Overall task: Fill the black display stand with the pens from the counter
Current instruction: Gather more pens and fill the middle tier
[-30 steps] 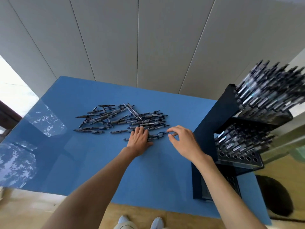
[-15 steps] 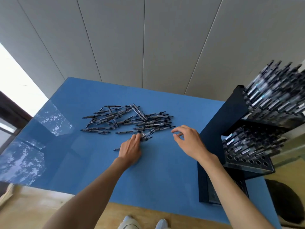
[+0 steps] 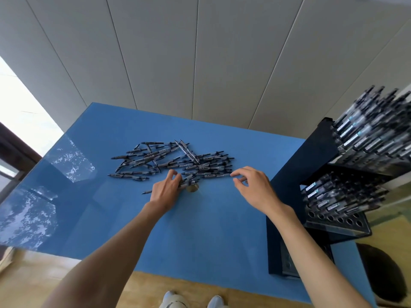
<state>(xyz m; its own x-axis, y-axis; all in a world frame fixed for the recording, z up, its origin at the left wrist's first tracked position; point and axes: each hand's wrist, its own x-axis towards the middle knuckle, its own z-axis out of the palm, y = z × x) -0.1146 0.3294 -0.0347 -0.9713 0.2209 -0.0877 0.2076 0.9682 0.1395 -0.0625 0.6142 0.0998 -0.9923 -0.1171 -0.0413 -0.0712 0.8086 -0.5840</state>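
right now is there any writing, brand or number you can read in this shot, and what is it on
No text can be read.
Loose pens on the blue counter: pale barrel bands, any print too small and blurred.
Pens in the black display stand: white and teal labels, motion-blurred, unreadable.

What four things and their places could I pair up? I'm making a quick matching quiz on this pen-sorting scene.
Things:
1. left hand
2. right hand
3. display stand
4. loose pens

Places or states:
A. heaped mid-counter
B. gathering a few pens at the heap's near edge
C. at the counter's right end, partly filled
D. fingers curled by the heap's right end, holding nothing

Pairs: 1-B, 2-D, 3-C, 4-A
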